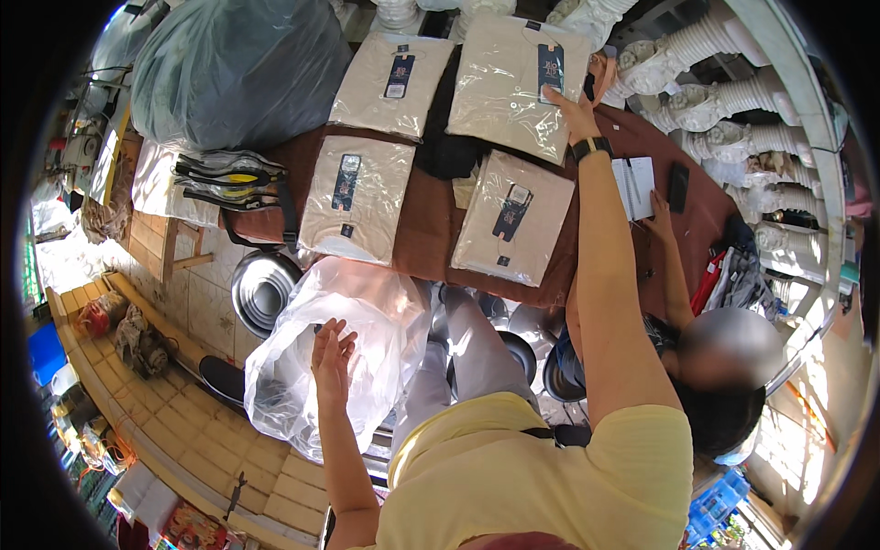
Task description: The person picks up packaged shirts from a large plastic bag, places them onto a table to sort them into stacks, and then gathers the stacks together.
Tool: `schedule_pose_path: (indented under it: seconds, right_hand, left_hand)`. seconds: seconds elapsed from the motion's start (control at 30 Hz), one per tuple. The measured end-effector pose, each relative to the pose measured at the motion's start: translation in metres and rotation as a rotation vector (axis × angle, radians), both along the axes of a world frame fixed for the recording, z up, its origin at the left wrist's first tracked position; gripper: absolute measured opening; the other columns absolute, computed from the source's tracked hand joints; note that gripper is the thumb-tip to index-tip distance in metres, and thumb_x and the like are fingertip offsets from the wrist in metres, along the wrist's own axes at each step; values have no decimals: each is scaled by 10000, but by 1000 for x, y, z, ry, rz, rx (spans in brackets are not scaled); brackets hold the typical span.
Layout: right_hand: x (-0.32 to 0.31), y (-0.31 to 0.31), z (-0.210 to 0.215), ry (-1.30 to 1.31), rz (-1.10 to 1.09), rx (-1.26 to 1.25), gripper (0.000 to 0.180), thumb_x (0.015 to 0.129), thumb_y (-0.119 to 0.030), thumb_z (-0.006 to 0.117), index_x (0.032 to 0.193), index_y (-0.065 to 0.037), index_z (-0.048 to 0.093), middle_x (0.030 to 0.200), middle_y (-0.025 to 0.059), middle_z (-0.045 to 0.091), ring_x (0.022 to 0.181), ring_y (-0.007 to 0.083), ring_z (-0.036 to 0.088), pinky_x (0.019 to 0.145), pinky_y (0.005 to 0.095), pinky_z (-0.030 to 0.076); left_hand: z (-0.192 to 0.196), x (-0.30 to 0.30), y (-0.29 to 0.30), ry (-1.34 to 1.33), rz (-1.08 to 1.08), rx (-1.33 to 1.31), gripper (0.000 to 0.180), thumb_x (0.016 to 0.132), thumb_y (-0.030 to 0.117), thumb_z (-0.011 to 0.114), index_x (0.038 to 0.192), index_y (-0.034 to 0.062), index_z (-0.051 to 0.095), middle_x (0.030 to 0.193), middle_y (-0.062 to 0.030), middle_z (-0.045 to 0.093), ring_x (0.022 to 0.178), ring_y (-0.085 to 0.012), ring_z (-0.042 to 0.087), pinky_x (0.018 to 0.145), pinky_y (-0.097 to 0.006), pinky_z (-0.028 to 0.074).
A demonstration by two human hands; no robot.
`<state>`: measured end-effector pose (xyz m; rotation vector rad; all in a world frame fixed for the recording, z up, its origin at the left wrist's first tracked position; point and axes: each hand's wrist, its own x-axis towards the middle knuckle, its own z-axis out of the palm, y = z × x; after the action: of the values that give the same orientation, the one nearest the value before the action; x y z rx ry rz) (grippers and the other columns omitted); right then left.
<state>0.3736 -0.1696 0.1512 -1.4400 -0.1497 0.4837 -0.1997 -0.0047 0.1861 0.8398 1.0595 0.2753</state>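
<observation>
My right hand (575,117) reaches far forward and grips the right edge of a beige folded garment in a clear bag (500,87), its thumb on top beside the dark tag. My left hand (334,356) is raised over a large clear plastic bag (293,367), fingers loosely bent and apart, with nothing in them. More bagged beige garments with dark tags lie on the brown-covered table: one at the far left (380,78), another at the near left (362,206), and one at the near right (541,215).
A big grey plastic sack (238,69) bulges at the back left, beside a stack of hangers (234,183). At right, another person's hand (660,215) touches a notebook (634,188), next to a dark phone (678,188). Stools (263,291) stand below; white wrapped bundles (710,96) line the shelves.
</observation>
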Motion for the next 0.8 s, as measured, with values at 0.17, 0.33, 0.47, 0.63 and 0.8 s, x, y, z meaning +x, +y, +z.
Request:
schedule_pose_path:
  seconds: [0.17, 0.33, 0.47, 0.63, 0.8]
  right_hand:
    - [13, -14, -121, -208, -181, -857, 881, 573, -208, 854, 1281, 30, 386, 1149, 191, 598, 1029, 273, 608, 923, 321, 467]
    - [-7, -11, -104, -236, -264, -857, 853, 613, -204, 819, 1305, 13, 370, 1177, 201, 567, 1059, 298, 586, 929, 343, 461]
    - [-5, -19, -106, -246, -283, -855, 848, 636, -212, 798, 1333, -38, 346, 1227, 207, 479, 1109, 349, 515, 944, 403, 443]
    - [-58, -7, -75, -442, -445, -985, 769, 655, -157, 738, 1313, -39, 357, 1175, 227, 406, 1056, 411, 439, 921, 484, 398]
    - [-206, 39, -29, -705, -230, -512, 621, 709, -92, 684, 1263, -2, 420, 1173, 197, 482, 1108, 378, 442, 976, 476, 331]
  left_hand:
    - [-10, -20, -17, 41, 48, -56, 327, 957, 205, 515, 1266, 101, 485, 1226, -63, 547, 999, -162, 578, 888, -306, 420]
    - [-10, -21, -21, 27, 38, -60, 309, 956, 195, 515, 1249, 96, 496, 1230, -62, 540, 1000, -165, 577, 888, -307, 425]
    - [-9, -13, -20, 25, 17, -52, 296, 953, 186, 518, 1233, 92, 503, 1206, -56, 546, 972, -158, 581, 864, -296, 433]
    - [-6, -21, -25, 203, -62, 224, 244, 928, 199, 566, 1132, 65, 555, 1026, -28, 592, 841, -125, 587, 767, -260, 425]
    - [-22, -59, -30, 504, -373, 796, 269, 866, 206, 652, 1049, 31, 563, 1001, -79, 577, 895, -222, 573, 800, -323, 426]
